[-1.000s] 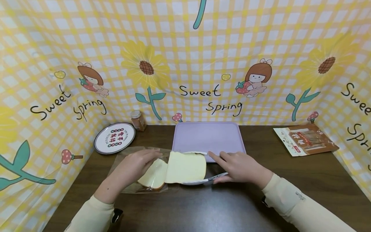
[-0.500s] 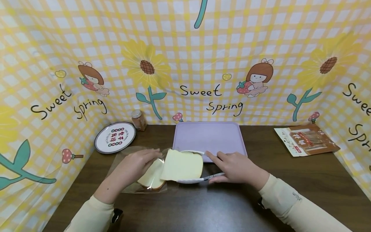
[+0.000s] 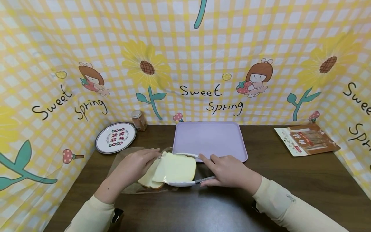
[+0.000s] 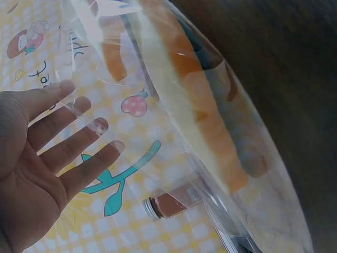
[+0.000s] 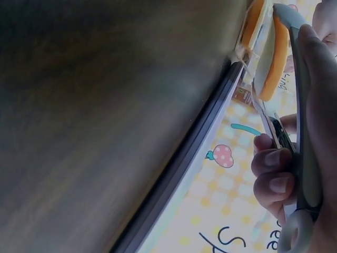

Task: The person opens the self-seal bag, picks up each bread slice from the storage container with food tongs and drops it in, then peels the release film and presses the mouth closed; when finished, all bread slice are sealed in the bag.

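Note:
My right hand (image 3: pixel 232 170) grips a pair of grey and white tongs (image 5: pixel 303 132). A pale bread slice (image 3: pixel 178 167) is clamped between their tips. The left end of that slice lies over a second bread slice (image 3: pixel 149 180) and under the film of a clear plastic bag (image 4: pixel 281 195). Glints of film cross its left edge. My left hand (image 3: pixel 136 166) is over the bag, hiding part of it. In the left wrist view its fingers (image 4: pixel 87 174) are extended and spread, fingertips right at the film.
A lilac tray (image 3: pixel 208 138) lies behind the tongs. At back left are a white plate (image 3: pixel 111 146) with red print and a small spice jar (image 3: pixel 139 120). A brown food packet (image 3: pixel 307 140) lies at right. Yellow checked cloth (image 3: pixel 185 48) encloses the table.
My right hand has moved left with the tongs and the clamped bread slice, bringing the slice further over the bagged one and under the film. My left hand has stayed in place.

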Demonstrator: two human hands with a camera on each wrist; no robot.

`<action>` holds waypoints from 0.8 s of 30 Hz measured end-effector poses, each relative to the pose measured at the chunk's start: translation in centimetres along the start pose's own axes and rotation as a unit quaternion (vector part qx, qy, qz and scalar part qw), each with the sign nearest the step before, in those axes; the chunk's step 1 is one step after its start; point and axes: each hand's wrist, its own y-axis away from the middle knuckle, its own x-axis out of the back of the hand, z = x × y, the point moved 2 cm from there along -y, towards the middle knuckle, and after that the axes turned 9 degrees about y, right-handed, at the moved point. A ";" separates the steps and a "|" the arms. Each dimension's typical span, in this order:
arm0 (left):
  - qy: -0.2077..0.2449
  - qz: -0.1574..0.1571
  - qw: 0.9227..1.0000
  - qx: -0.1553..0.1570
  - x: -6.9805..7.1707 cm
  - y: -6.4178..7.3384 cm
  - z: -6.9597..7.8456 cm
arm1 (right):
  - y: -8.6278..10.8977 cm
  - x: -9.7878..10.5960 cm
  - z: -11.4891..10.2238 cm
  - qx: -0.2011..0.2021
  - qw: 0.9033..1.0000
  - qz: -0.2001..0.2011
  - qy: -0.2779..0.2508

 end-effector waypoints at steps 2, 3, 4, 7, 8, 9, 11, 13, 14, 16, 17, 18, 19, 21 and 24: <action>0.003 0.000 1.000 0.005 0.0 0.0 0.0 | 0.0 0.0 0.0 0.000 1.000 -0.005 -0.008; 0.005 0.001 1.000 0.007 0.0 0.0 0.0 | 0.1 0.0 0.0 0.000 1.000 -0.009 -0.012; 0.008 0.003 1.000 0.010 0.0 -0.1 0.0 | 0.1 -0.1 0.0 0.001 1.000 -0.014 -0.015; 0.015 0.009 1.000 0.017 0.1 -0.1 0.0 | 0.2 -0.2 0.0 0.001 0.999 -0.031 -0.027; 0.016 0.011 1.000 0.018 0.1 -0.1 0.0 | 0.2 -0.3 0.0 0.002 0.999 -0.037 -0.030; 0.016 0.012 1.000 0.018 0.1 -0.1 0.0 | 0.2 -0.4 0.1 0.002 0.999 -0.041 -0.033; 0.015 0.013 1.000 0.018 0.1 -0.1 0.0 | 0.2 -0.5 0.1 0.004 0.998 -0.048 -0.039; 0.013 0.013 1.000 0.017 0.0 -0.1 0.0 | 0.1 -0.7 0.2 0.006 0.998 -0.052 -0.044; 0.014 0.013 1.000 0.017 0.0 -0.1 0.0 | 0.0 -0.7 0.2 0.006 0.998 -0.053 -0.047; 0.015 0.015 1.000 0.016 0.0 -0.1 0.0 | -0.1 -0.9 0.2 0.009 0.997 -0.053 -0.049; 0.016 0.016 1.000 0.015 0.0 -0.1 0.0 | -0.2 -1.0 0.2 0.010 0.997 -0.052 -0.050; 0.017 0.017 1.000 0.014 0.0 -0.1 0.0 | -0.3 -1.0 0.2 0.011 0.997 -0.051 -0.050; 0.018 0.018 1.000 0.013 0.0 -0.1 0.0 | -0.4 -1.1 0.2 0.012 0.997 -0.051 -0.050; 0.019 0.018 1.000 0.011 0.1 0.0 0.0 | -0.6 -1.2 0.2 0.013 0.997 -0.053 -0.051; 0.020 0.015 1.000 0.011 0.1 0.0 0.0 | -0.8 -1.5 0.3 0.013 0.997 -0.061 -0.054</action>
